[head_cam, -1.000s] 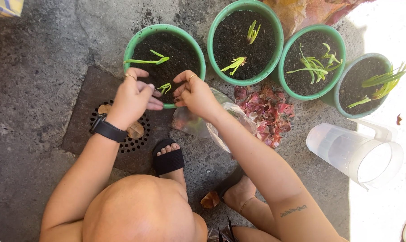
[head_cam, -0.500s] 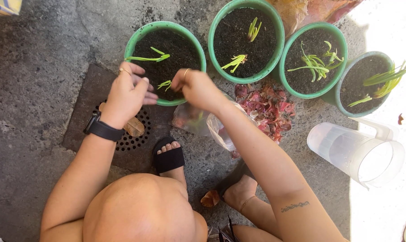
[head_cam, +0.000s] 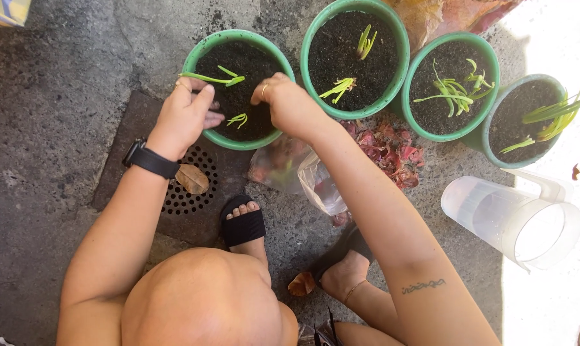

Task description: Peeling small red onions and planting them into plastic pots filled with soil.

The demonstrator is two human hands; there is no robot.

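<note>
Down at six o'clock a bent knee fills the near edge. Above it, the left hand (head_cam: 186, 118) curls half-closed at the nine o'clock rim of the leftmost green pot (head_cam: 201, 52); the right hand (head_cam: 291, 106) is clenched at its three o'clock rim, whatever it pinches hidden. Between them a small seedling (head_cam: 237, 119) sits in dark soil, seemingly being firmed in. Pressing it needs light fingertips. Beyond stand three more pots (head_cam: 400, 45).

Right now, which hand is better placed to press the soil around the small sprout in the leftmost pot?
Probably the left hand: its fingertips lie on the soil right beside the small sprout in the leftmost pot. The right hand sits over the rim.
</note>
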